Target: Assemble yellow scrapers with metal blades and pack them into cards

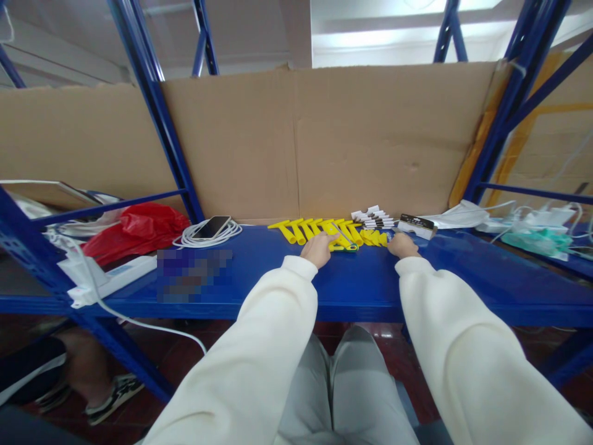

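Observation:
My left hand is closed at the near side of a row of yellow T-shaped plastic handles. Its fingers are on a yellow piece, whose exact shape I cannot make out. Beside those fingers lies a yellow-and-green tool handle; a thin grey shaft shows just behind. My right hand rests on the table at the right end of a group of small flat yellow pieces. Its fingers are bent together near a small bluish-white bit, and what they hold is too small to tell.
Small white-and-black packets lie behind the yellow pieces, with a black-and-white box to their right. Left on the blue table are a phone on a coiled white cable, a red bag and a power strip. Cardboard stands behind.

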